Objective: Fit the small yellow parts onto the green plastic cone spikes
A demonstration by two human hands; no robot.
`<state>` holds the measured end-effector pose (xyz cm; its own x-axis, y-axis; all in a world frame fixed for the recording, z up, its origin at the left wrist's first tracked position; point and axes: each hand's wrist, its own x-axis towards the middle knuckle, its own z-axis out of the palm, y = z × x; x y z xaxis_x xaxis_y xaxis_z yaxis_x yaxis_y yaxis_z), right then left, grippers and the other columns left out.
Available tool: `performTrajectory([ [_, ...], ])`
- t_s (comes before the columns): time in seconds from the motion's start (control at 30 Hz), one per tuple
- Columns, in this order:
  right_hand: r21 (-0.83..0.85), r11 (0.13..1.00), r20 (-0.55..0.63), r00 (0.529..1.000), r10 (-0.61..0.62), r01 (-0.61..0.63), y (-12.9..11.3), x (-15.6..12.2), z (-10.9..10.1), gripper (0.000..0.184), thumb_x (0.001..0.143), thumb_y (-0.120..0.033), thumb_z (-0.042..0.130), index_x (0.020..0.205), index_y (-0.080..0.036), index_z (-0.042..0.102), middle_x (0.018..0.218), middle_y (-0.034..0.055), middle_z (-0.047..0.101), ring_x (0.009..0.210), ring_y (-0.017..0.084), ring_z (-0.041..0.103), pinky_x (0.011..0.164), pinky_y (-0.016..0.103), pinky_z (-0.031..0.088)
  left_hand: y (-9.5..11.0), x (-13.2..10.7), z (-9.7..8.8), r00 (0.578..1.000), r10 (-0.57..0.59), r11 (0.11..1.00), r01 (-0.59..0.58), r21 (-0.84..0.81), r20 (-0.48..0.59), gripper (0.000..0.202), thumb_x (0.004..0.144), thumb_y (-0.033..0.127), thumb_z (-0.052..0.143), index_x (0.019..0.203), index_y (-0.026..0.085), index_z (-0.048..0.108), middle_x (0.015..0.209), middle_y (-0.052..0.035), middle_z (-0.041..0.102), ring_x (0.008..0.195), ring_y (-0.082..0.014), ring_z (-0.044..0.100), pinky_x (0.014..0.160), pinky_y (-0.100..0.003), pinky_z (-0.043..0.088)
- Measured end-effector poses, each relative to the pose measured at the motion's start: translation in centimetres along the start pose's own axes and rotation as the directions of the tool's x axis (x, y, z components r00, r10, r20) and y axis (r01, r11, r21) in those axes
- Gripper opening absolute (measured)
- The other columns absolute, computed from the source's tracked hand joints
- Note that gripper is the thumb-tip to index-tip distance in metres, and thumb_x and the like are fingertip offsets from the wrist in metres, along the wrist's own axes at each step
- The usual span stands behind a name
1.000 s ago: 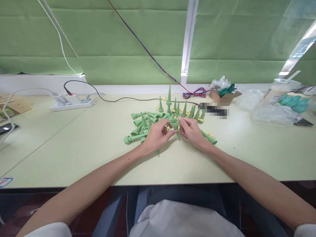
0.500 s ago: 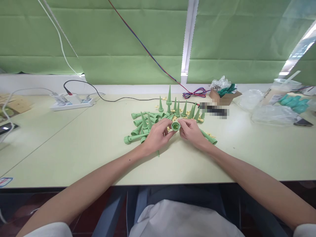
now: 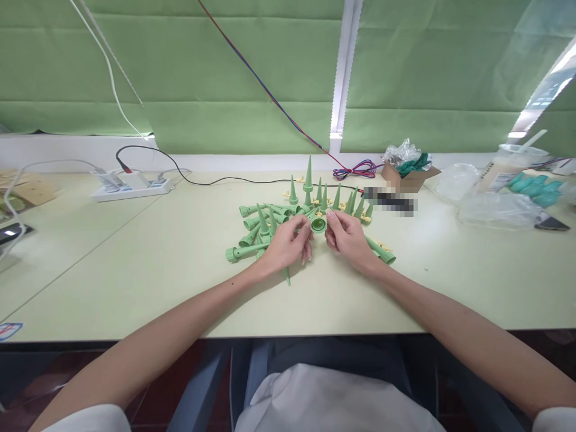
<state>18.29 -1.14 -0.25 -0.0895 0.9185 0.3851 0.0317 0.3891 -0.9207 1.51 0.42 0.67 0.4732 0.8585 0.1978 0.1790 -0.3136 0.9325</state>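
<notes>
A green plastic plant watering spike (image 3: 318,225) is held between my hands, its round open end facing me. My right hand (image 3: 350,239) pinches the rim from the right with thumb and forefinger. On the other side, my left hand (image 3: 288,243) has its fingers closed at the left edge of the rim; the fingertips are partly hidden. Around and behind both hands are many more watering spikes: some stand point up, like the tall one (image 3: 308,175), and others lie on their sides, such as one at the left (image 3: 245,252). Small yellow valves (image 3: 383,246) show among them.
A power strip (image 3: 132,191) with plugs lies at the back left, and a black cable runs from it. Further right are a coiled red and blue wire (image 3: 357,171), a blurred dark object (image 3: 390,201), a cardboard box (image 3: 407,178), a plastic cup (image 3: 499,168) and plastic bags.
The held spike's open end has risen slightly and tilted. My left fingers have moved from around the rim to its left edge, curling in. My right hand has shifted up slightly along the rim.
</notes>
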Motion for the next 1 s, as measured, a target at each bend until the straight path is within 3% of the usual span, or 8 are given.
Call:
performTrajectory([
  [0.13, 0.003, 1.000, 0.020, 0.999, -0.025, 0.025, 0.10, 0.02, -0.05, 0.047, 0.097, -0.057, 0.049, 0.067, -0.021, 0.043, 0.051, -0.0062, 0.043, 0.041, 0.008, 0.041, 0.041, 0.024, 0.032, 0.26, 0.28, 0.11, 0.988, -0.129, 0.954, 0.147, -0.262, 0.085, 0.049, 0.095, 0.060, 0.046, 0.074, 0.016, 0.052, 0.055, -0.0032, 0.058, 0.045, -0.0158, 0.059, 0.042, -0.028, 0.047],
  [0.33, -0.019, 1.000, 0.073, 0.997, 0.000, 0.001, 0.44, 0.06, -0.11, 0.047, 0.096, -0.059, 0.048, 0.068, -0.021, 0.043, 0.051, -0.0062, 0.044, 0.040, 0.008, 0.041, 0.040, 0.023, 0.032, 0.46, 0.22, 0.14, 0.979, -0.151, 0.890, 0.195, -0.413, 0.137, 0.044, 0.090, 0.057, 0.058, 0.084, 0.014, 0.057, 0.062, -0.0026, 0.058, 0.047, -0.0143, 0.060, 0.040, -0.024, 0.044],
  [0.7, -0.007, 1.000, 0.126, 0.992, 0.020, -0.019, 0.64, 0.09, -0.26, 0.047, 0.097, -0.059, 0.048, 0.068, -0.023, 0.037, 0.047, -0.0087, 0.036, 0.037, 0.008, 0.039, 0.039, 0.023, 0.030, 0.22, 0.07, -0.15, 0.993, -0.086, 0.955, 0.106, -0.276, 0.086, 0.040, 0.092, 0.055, 0.057, 0.080, 0.018, 0.049, 0.057, 0.0015, 0.057, 0.047, -0.0126, 0.057, 0.041, -0.023, 0.045],
  [1.0, -0.085, 0.995, 0.097, 0.994, 0.051, -0.042, 0.65, 0.19, -0.33, 0.049, 0.096, -0.057, 0.048, 0.065, -0.023, 0.035, 0.046, -0.0083, 0.034, 0.039, 0.008, 0.037, 0.041, 0.025, 0.030, 0.55, -0.33, -0.30, 0.999, 0.044, 0.999, -0.044, 0.022, 0.010, 0.036, 0.091, 0.049, 0.060, 0.077, 0.019, 0.046, 0.050, 0.0048, 0.055, 0.038, -0.0102, 0.050, 0.041, -0.022, 0.040],
])
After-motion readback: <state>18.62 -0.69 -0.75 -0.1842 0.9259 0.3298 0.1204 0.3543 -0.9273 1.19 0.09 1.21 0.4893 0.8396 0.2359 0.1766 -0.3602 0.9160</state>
